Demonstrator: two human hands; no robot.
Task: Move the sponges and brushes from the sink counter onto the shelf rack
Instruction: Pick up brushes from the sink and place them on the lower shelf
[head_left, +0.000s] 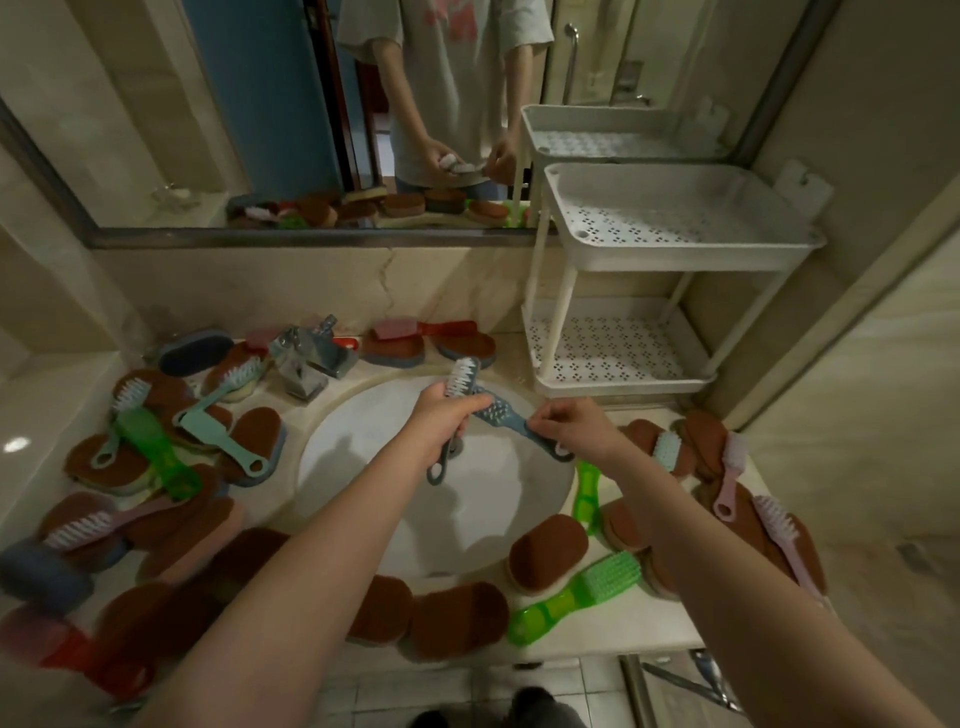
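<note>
Over the sink (467, 519), the left hand (448, 419) wraps curled fingers round the middle of a grey brush (462, 376), with its white bristles pointing away and its handle hanging down. The right hand (570, 426) pinches the handle of a blue brush (501, 418) between thumb and fingertips. The blue head crosses just beneath the grey one, touching it or nearly so. Both look like light, stiff plastic with a hanging hole at the handle end. They are probably easiest to carry by the handle and may be slippery if wet. Around the sink, the table (631, 631) is crowded with oval sponges (548, 551), brown scouring face up over pale foam. These are likely soft and light, best pinched at the edges. More brushes lie among them, including a green brush (587, 587). A white rack (691, 262) with two perforated trays stands at the table's far right.
</note>
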